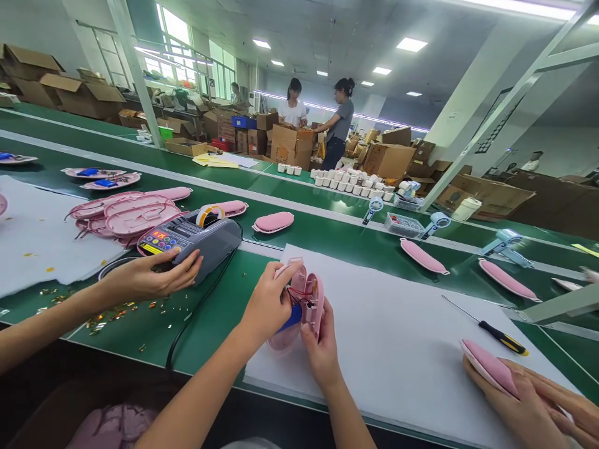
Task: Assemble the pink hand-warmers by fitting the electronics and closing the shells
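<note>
Head: tape dispenser point(219, 240), red digits point(160, 235)

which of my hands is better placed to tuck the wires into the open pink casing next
Probably your left hand: its fingers are at the open pink casing, close to the wires. Your right hand looks less free, as it supports the casing's right side from outside.
</note>
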Tool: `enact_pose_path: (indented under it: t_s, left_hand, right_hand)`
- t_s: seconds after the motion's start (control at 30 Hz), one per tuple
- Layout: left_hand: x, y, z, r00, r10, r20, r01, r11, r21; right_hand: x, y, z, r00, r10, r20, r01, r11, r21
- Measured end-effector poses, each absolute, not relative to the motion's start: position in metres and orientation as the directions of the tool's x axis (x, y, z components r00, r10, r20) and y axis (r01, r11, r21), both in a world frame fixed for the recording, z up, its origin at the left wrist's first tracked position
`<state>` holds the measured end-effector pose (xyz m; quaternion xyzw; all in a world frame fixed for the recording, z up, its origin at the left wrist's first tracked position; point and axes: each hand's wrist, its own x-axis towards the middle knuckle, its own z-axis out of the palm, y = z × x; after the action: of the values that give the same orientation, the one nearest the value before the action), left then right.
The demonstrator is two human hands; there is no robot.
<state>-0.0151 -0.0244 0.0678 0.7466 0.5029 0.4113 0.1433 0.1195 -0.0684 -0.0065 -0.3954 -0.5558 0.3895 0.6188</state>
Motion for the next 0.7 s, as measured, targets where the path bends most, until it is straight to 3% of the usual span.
enact_pose_path:
  t_s: [0.27,0.47,0.57,0.7]
  left_hand:
    - [-0.016,-0.031,0.074,0.234,0.877,0.419,0.702,-0.451,0.552]
    - [-0.027,-0.037,0.093,0.427,0.858,0.285,0.566,-0.500,0.656]
    - [-0.029,-0.034,0.089,0.393,0.873,0.287,0.552,-0.474,0.685]
    - [-0.018,-0.031,0.073,0.223,0.906,0.359,0.593,-0.418,0.688]
  right_hand:
    - [0.116,-0.072,-0.007,0.056,0.929,0.365,-0.023,0.367,-0.930]
    - [0.114,-0.070,-0.009,0.137,0.961,0.240,-0.059,0.250,-0.967]
    - [0.116,-0.066,-0.012,0.073,0.964,0.256,-0.121,0.263,-0.957]
    - [0.116,-0.065,-0.011,0.059,0.962,0.268,-0.177,0.274,-0.945]
